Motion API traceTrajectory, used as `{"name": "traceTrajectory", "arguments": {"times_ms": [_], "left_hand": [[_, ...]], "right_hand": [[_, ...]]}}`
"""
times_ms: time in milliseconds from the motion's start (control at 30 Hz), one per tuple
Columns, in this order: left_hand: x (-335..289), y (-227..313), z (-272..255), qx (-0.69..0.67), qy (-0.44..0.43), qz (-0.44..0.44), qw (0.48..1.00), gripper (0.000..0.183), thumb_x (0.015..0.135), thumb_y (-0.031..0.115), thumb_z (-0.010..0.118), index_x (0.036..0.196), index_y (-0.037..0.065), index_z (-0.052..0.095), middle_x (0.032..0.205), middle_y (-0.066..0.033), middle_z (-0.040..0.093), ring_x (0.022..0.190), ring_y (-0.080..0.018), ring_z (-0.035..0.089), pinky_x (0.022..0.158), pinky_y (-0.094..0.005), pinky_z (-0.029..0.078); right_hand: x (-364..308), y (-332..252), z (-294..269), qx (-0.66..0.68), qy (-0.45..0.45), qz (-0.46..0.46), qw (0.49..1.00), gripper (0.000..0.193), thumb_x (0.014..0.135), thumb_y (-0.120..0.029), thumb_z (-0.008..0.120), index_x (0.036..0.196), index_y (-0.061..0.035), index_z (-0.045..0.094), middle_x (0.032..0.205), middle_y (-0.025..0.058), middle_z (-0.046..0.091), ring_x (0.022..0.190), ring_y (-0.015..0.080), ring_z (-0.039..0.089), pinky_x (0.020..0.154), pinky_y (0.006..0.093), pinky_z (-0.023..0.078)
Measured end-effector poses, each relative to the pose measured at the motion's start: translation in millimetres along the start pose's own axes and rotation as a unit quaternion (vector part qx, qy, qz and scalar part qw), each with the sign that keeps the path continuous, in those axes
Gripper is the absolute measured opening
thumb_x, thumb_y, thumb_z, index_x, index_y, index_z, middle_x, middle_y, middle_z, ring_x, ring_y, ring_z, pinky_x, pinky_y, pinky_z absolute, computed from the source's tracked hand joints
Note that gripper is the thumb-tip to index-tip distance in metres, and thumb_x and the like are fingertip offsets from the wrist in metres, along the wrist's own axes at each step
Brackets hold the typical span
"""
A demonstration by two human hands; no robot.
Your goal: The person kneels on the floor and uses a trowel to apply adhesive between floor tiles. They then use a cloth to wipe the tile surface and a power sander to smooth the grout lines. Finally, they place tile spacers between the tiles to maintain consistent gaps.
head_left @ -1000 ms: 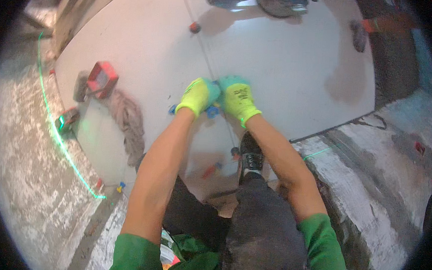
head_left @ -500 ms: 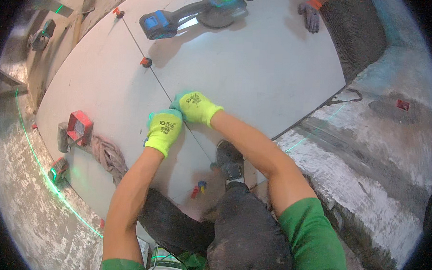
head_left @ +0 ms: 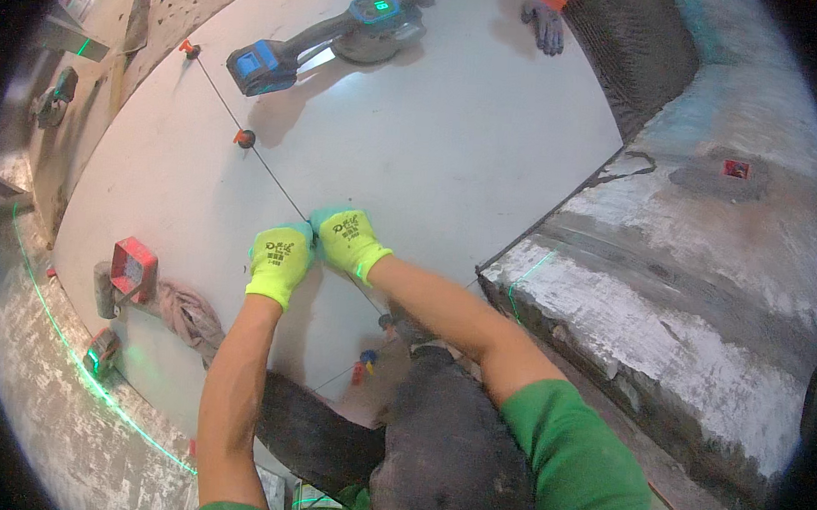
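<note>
My left hand (head_left: 282, 259) and my right hand (head_left: 349, 241) wear yellow-green gloves with teal palms. They meet over the thin seam between two large white tiles (head_left: 414, 144). The fingers of both are curled closed; whatever is between them is hidden. Farther up the same seam sit a dark round tile-levelling clip with an orange top (head_left: 245, 139) and a second orange-topped clip (head_left: 189, 50). Near my knee, a red piece (head_left: 358, 373) and a blue-and-yellow piece (head_left: 368, 357) lie by a dark round piece (head_left: 387, 320) on the seam.
A tile vibrator with a blue battery (head_left: 259, 66) rests on the far tile. Another person's grey-gloved hand (head_left: 542, 27) is at its far edge. At left are a red-rimmed tool (head_left: 134, 268), a rag (head_left: 189, 316) and a small green-glowing device (head_left: 100, 353). Rough concrete ledge (head_left: 647, 295) at right.
The view has shifted, so the tiles and vibrator appear farther left. My right hand has come down beside the left, and both sit slightly nearer me along the seam, still closed.
</note>
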State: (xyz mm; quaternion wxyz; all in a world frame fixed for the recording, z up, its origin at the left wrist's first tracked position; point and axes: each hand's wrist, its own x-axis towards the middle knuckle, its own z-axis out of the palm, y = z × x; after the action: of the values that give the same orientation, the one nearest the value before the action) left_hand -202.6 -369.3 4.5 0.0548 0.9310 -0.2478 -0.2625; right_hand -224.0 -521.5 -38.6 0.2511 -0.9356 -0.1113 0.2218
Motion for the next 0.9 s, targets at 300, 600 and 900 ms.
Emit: {"name": "traceTrajectory", "arguments": {"times_ms": [300,600,900], "left_hand": [[-4,-1,3,0.012,0.065,0.013,0.998,0.009,0.084,0.014,0.062,0.089,0.01,0.069,0.083,-0.0139,0.071,0.074,-0.0353,0.069,0.065,-0.0477,0.055],[-8,8,9,-0.06,0.076,-0.047,0.994,0.019,0.088,0.026,0.058,0.082,0.011,0.069,0.075,-0.0152,0.07,0.071,-0.0363,0.068,0.064,-0.049,0.051],[-3,-1,14,-0.106,0.109,0.002,0.988,0.031,0.093,0.03,0.053,0.079,0.007,0.069,0.076,-0.0212,0.068,0.071,-0.0421,0.065,0.066,-0.052,0.05]], "right_hand": [[23,29,-21,-0.008,-0.022,-0.171,0.985,0.018,0.082,-0.022,0.066,0.096,-0.0109,0.065,0.088,0.0141,0.07,0.084,0.0361,0.068,0.074,0.0477,0.053],[3,5,3,0.026,0.112,-0.075,0.991,0.013,0.078,-0.021,0.067,0.086,-0.0106,0.066,0.083,0.0137,0.069,0.075,0.0366,0.068,0.07,0.0487,0.053],[0,18,19,0.059,0.182,-0.117,0.975,0.017,0.078,-0.018,0.066,0.094,-0.0121,0.062,0.083,0.0125,0.068,0.075,0.0368,0.066,0.067,0.05,0.051]]}}
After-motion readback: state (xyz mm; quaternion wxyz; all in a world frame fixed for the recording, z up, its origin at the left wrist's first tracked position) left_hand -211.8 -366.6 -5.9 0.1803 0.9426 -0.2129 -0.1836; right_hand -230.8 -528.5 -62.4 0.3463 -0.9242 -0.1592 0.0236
